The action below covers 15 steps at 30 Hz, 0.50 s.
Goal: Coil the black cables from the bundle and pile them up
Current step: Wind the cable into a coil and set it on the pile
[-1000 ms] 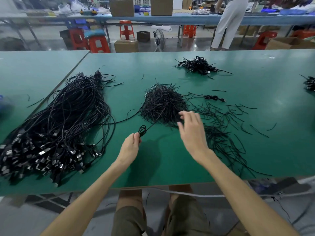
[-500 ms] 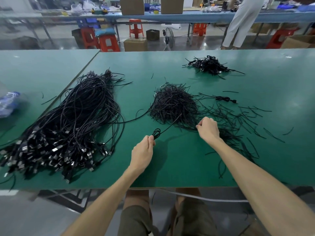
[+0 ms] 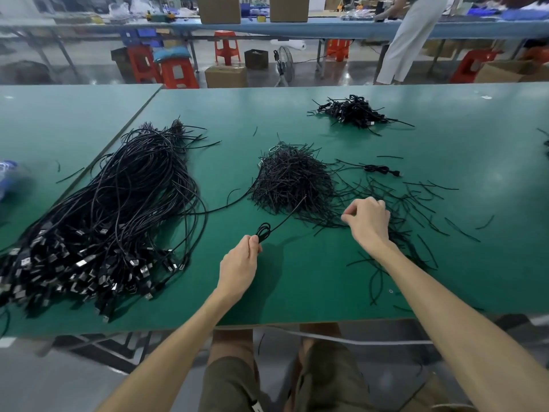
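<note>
A big bundle of long black cables (image 3: pixel 113 221) with silver plugs lies on the left of the green table (image 3: pixel 297 286). My left hand (image 3: pixel 239 263) pinches a small coiled black cable (image 3: pixel 263 231), and its free end runs up toward a heap of short black ties (image 3: pixel 292 181). My right hand (image 3: pixel 367 218) rests on the scattered ties (image 3: pixel 416 200) right of that heap, fingers pinched together on a thin tie. A pile of coiled cables (image 3: pixel 353 112) sits at the far centre-right.
One loose coiled cable (image 3: pixel 378 169) lies right of the tie heap. A blurred blue thing (image 3: pixel 6 173) is at the left edge. Behind the table are red stools (image 3: pixel 178 72), cardboard boxes (image 3: pixel 225 76) and a standing person (image 3: pixel 407 40).
My right hand drew back from the tie heap and closed into a pinch among the scattered ties. My left hand kept the small coil. The view shifted slightly.
</note>
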Each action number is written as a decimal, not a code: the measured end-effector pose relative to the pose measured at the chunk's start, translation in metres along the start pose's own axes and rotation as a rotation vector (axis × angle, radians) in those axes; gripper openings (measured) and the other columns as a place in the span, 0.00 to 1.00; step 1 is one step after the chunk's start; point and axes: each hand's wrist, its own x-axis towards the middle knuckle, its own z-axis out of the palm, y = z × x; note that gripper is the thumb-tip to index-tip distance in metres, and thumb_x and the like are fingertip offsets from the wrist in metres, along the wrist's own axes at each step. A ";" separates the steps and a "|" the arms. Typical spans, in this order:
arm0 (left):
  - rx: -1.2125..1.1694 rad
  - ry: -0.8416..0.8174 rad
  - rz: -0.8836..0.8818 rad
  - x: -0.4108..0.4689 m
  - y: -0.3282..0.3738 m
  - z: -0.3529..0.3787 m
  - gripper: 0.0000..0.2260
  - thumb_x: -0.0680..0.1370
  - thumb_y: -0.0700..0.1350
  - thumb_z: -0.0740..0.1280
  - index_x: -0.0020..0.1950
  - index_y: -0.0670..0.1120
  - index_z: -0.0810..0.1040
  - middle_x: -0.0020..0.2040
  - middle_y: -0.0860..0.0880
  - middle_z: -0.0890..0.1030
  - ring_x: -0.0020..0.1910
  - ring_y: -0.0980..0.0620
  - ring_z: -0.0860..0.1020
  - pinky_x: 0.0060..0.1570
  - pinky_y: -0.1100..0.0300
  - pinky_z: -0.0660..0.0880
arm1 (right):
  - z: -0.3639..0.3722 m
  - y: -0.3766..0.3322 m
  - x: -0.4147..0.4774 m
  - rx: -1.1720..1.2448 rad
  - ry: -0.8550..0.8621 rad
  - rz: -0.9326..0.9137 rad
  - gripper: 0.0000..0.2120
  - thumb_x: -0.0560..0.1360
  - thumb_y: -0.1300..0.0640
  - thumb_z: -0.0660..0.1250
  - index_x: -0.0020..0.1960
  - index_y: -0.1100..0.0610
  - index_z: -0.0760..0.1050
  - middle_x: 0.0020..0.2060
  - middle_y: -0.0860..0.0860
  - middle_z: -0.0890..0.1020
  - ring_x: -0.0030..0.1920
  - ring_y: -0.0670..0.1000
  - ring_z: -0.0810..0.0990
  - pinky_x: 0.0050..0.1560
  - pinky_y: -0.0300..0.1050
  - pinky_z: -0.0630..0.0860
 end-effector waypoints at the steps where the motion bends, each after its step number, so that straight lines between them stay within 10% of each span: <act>1: 0.008 -0.002 0.003 -0.001 0.000 0.000 0.18 0.87 0.56 0.48 0.41 0.56 0.70 0.39 0.56 0.79 0.40 0.59 0.77 0.38 0.64 0.67 | 0.000 0.000 -0.002 -0.012 0.006 -0.030 0.03 0.78 0.58 0.73 0.45 0.56 0.83 0.52 0.55 0.82 0.62 0.60 0.73 0.65 0.58 0.71; 8: -0.009 -0.010 -0.022 -0.004 0.004 -0.002 0.18 0.87 0.56 0.48 0.42 0.56 0.70 0.39 0.56 0.79 0.40 0.58 0.77 0.38 0.64 0.67 | -0.001 -0.011 -0.013 0.388 -0.005 0.053 0.05 0.81 0.57 0.69 0.47 0.57 0.78 0.40 0.49 0.81 0.41 0.50 0.78 0.46 0.46 0.75; 15: -0.195 -0.072 -0.080 0.002 0.013 -0.015 0.19 0.87 0.53 0.51 0.42 0.47 0.73 0.38 0.52 0.74 0.38 0.52 0.72 0.42 0.53 0.67 | 0.002 -0.051 -0.087 0.750 -0.182 -0.137 0.03 0.77 0.55 0.74 0.47 0.53 0.80 0.41 0.47 0.84 0.41 0.44 0.81 0.43 0.35 0.77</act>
